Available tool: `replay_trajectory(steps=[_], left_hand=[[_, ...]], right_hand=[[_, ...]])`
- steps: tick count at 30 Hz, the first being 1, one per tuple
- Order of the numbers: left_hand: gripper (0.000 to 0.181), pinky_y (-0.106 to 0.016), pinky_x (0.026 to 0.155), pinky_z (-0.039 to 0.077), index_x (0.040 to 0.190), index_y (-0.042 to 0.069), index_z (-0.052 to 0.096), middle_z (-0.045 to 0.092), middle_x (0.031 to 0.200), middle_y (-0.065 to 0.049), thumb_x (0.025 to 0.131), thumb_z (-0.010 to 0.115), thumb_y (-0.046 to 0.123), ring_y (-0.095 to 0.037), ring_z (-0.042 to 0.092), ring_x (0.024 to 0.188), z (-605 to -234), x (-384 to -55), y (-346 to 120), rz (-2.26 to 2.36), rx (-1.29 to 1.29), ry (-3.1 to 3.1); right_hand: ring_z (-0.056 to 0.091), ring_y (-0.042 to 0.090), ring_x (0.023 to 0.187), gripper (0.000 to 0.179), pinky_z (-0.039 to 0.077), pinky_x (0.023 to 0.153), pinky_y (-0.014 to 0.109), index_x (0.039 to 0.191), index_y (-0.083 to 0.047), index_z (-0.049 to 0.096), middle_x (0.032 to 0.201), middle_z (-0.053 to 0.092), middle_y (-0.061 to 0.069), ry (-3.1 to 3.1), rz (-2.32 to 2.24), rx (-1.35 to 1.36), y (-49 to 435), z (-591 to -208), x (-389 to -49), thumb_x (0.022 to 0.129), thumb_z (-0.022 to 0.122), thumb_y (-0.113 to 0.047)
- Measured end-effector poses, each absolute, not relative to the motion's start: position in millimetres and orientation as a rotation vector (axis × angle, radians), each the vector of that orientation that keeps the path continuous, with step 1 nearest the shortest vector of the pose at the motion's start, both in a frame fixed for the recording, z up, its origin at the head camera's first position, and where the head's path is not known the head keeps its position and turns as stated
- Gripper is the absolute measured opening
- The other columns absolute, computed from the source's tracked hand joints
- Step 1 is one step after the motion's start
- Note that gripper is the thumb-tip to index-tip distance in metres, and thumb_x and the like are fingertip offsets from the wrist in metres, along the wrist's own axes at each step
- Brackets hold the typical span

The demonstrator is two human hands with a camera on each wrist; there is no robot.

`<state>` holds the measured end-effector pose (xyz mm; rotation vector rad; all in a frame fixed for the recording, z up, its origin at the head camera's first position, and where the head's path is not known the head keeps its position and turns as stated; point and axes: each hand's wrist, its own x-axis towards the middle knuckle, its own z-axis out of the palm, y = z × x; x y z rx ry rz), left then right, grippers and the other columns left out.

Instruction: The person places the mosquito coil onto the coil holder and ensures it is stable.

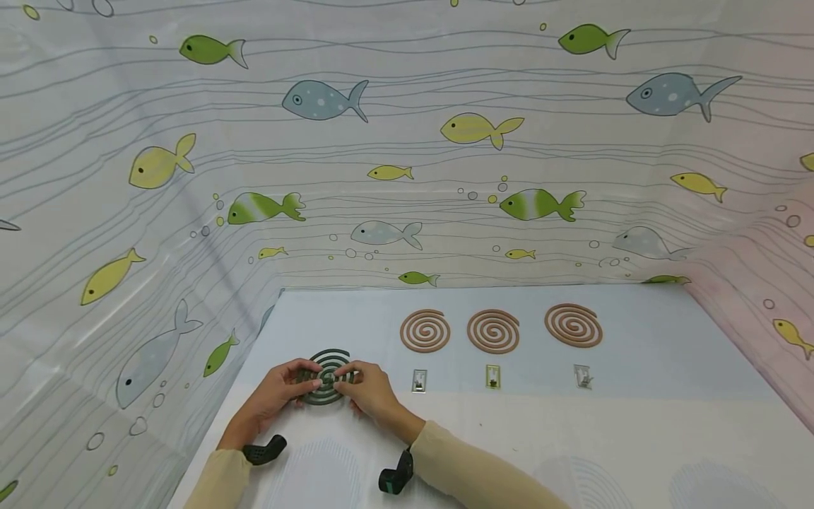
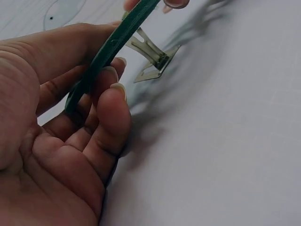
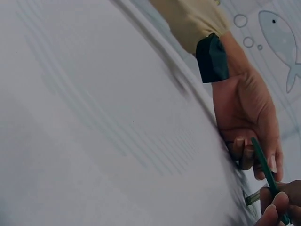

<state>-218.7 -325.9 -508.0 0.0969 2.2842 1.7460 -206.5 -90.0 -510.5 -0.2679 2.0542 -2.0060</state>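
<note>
In the head view a dark green mosquito coil (image 1: 327,379) is held low over the table at the left. My left hand (image 1: 276,389) pinches its left side, while my right hand (image 1: 375,390) pinches it near the centre and right. Seen edge-on in the left wrist view, the coil (image 2: 113,42) tilts above a small metal stand (image 2: 153,56) on the table. The stand's upright tongue rises toward the coil's middle; whether it passes through the coil is hidden. The right wrist view shows both hands meeting at the coil (image 3: 264,162).
Three brown mosquito coils, a left one (image 1: 425,331), a middle one (image 1: 493,331) and a right one (image 1: 573,326), lie toward the back. Before them lie three small metal stands, left (image 1: 419,380), middle (image 1: 492,376) and right (image 1: 583,376). A fish-patterned curtain (image 1: 445,212) surrounds the white table (image 1: 477,452).
</note>
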Motion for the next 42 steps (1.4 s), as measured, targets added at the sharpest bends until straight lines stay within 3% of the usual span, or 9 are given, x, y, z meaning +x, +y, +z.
replay_trajectory(steps=[15,26,42], left_hand=[[0.044,-0.03,0.057,0.052,0.126,-0.005,0.061,0.066,0.104,-0.009,0.091,0.081,0.013,-0.014,0.057,0.076,-506,-218,-324,1.729,0.13,2.301],[0.045,-0.031,0.057,0.051,0.125,-0.003,0.063,0.065,0.1,-0.011,0.091,0.081,0.02,-0.015,0.054,0.072,-505,-217,-319,1.645,0.155,2.328],[0.043,-0.029,0.055,0.05,0.124,0.0,0.064,0.065,0.097,-0.009,0.089,0.083,0.018,-0.016,0.054,0.07,-504,-220,-319,1.693,0.065,2.35]], right_hand=[[0.042,0.009,0.04,0.018,0.036,0.04,0.022,0.11,-0.01,0.075,0.059,0.052,-0.002,2.039,-2.018,-0.284,-85,-508,-204,0.092,0.077,-0.009],[0.042,0.009,0.039,0.019,0.036,0.04,0.023,0.111,-0.009,0.074,0.062,0.057,0.01,2.047,-1.998,-0.293,-79,-510,-206,0.092,0.077,-0.01],[0.039,0.008,0.038,0.018,0.034,0.039,0.022,0.11,-0.008,0.073,0.058,0.051,-0.003,2.037,-2.026,-0.268,-85,-509,-212,0.092,0.075,-0.007]])
